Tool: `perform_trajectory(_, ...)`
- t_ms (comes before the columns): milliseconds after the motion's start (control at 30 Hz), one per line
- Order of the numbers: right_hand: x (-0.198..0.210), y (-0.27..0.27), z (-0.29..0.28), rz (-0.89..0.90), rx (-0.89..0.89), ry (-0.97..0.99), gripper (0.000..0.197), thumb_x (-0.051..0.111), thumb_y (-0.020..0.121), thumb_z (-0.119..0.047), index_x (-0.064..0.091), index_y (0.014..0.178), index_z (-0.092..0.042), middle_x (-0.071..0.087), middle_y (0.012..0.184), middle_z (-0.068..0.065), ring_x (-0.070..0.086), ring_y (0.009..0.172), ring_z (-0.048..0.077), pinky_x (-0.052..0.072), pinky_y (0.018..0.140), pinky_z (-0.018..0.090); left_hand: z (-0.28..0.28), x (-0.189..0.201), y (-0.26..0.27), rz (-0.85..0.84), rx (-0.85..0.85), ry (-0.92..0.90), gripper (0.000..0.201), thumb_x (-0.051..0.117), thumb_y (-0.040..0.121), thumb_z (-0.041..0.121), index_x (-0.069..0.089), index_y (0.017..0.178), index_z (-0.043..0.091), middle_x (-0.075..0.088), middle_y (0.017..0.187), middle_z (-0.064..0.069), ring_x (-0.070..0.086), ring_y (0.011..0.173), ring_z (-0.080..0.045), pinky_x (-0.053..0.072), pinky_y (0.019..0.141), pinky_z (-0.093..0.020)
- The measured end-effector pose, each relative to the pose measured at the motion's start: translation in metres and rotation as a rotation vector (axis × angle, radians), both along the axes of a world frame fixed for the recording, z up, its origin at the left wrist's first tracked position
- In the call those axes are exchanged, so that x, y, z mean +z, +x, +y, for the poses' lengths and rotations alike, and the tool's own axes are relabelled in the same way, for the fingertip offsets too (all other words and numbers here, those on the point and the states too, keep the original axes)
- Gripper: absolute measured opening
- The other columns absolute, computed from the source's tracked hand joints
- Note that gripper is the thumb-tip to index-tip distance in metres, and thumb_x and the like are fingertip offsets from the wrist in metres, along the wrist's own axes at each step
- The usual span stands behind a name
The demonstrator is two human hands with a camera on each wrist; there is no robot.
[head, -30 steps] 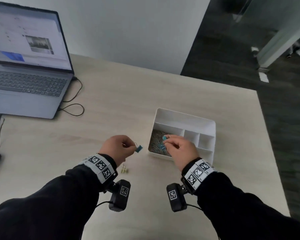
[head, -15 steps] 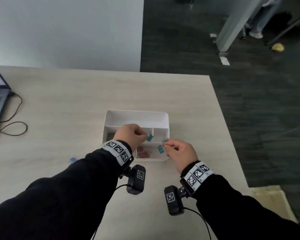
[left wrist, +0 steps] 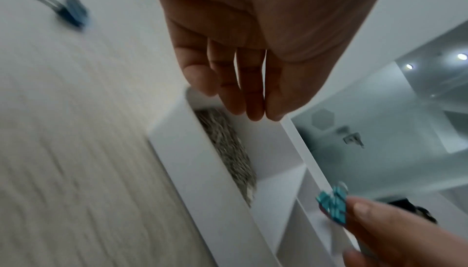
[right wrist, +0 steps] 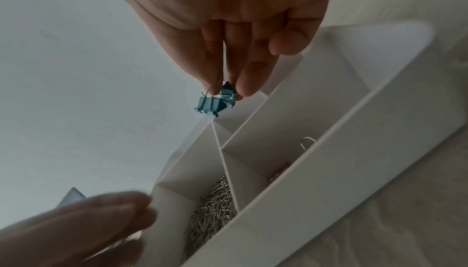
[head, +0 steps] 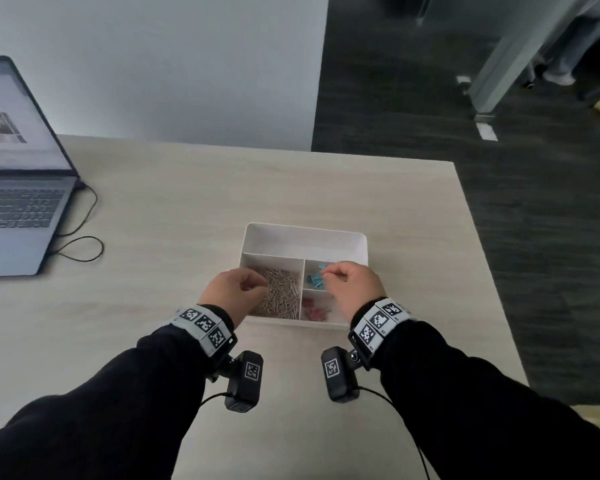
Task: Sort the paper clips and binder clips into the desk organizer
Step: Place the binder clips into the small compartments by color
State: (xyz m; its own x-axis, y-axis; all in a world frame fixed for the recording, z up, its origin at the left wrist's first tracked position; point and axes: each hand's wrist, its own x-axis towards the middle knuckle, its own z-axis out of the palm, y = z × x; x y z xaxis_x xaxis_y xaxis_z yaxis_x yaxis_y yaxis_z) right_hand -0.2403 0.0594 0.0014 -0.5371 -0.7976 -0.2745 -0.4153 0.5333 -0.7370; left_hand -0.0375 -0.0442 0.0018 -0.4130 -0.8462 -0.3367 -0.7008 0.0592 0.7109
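Note:
The white desk organizer (head: 305, 230) sits mid-table. Its left front compartment holds a heap of silver paper clips (head: 281, 296), the right middle one blue binder clips (head: 314, 280), the right front one pink binder clips (head: 314, 311). My right hand (head: 324, 273) hovers over the blue compartment and pinches blue binder clips (right wrist: 210, 104) by their wire handles. My left hand (head: 253, 285) hangs over the left edge of the paper clip compartment, fingers (left wrist: 243, 107) loose and holding nothing. One more blue binder clip (left wrist: 70, 11) lies on the table left of the organizer (left wrist: 202, 171).
An open laptop (head: 18, 202) stands at the far left with a black cable (head: 84, 244) looping beside it. The table's right edge (head: 482, 254) drops to dark carpet. The organizer's long back compartment (head: 302, 245) shows nothing inside.
My left hand no longer holds its blue binder clip and has drawn back left over the paper clips. My right hand has moved in over the blue compartment, still pinching its clips.

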Motion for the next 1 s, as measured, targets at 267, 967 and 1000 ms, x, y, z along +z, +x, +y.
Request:
perform_trajectory(267,0.001,0.015,-0.008,0.277,0.114,0.140,0.024,0.058,0.090,-0.031,0.064,0.113,-0.031,0.069,0.110,-0.014,0.062,0.088,0.009,0.049,0.083,0.026,-0.023,-0.008,0.088,-0.010,0.162,0.019,0.009,0.065,0.085,0.023,0.070,0.081,0.029,0.069,0.079,0.014,0.060,0.062,-0.006,0.046,0.062,-0.025)
perform_trajectory(967,-0.057,0.229,-0.042,0.310,0.899,0.374,0.032,0.057,0.084,-0.026,0.056,0.116,-0.027,0.048,0.115,0.003,0.060,0.094,0.027,0.049,0.083,0.033,-0.013,-0.043,0.252,-0.419,-0.092,0.072,0.072,0.067,0.069,0.059,0.040,0.133,0.043,0.038,0.129,0.006,0.063,0.091,-0.018,0.053,0.081,-0.031)
perform_trajectory(1000,-0.058,0.232,-0.042,0.312,0.910,0.370,0.027,0.056,0.085,-0.024,0.057,0.112,-0.025,0.050,0.112,0.004,0.060,0.092,0.028,0.049,0.082,0.033,-0.010,-0.044,0.249,-0.426,-0.136,0.057,0.076,0.067,0.067,0.059,0.035,0.135,0.045,0.035,0.131,0.005,0.063,0.090,-0.019,0.053,0.080,-0.031)
